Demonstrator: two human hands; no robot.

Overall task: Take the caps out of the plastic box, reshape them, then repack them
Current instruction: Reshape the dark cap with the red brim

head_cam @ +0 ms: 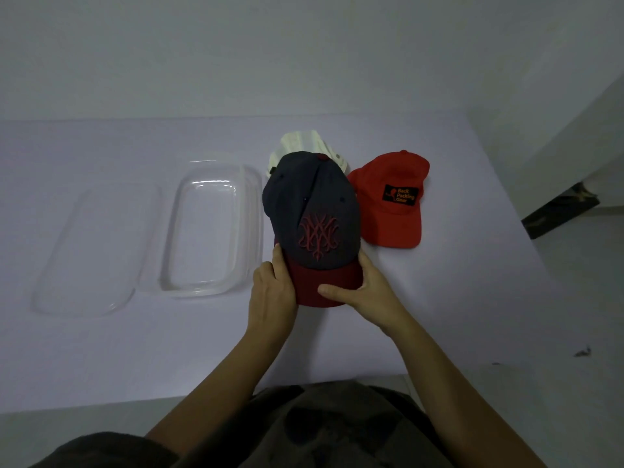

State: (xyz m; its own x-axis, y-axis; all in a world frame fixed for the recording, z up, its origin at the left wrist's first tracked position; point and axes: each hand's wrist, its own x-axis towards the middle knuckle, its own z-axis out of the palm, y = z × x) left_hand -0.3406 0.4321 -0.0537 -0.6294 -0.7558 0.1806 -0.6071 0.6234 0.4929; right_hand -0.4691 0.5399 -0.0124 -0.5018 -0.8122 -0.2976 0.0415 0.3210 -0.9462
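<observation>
A dark grey cap [312,204] with a maroon brim and red embroidery is in front of me, brim toward me. My left hand [273,288] grips the brim's left edge. My right hand [361,292] grips the brim's right side, thumb lying across its top. A red cap [391,217] with a black patch lies on the table just to the right. A white cap [304,143] shows behind the dark cap, mostly hidden by it. The clear plastic box [251,224] stands with nothing in it to the left of the caps.
The box's clear lid [91,251] lies flat on the table left of the box. The white table [439,298] ends at a wall behind and drops off at the right, where a dark object [560,211] sits on the floor.
</observation>
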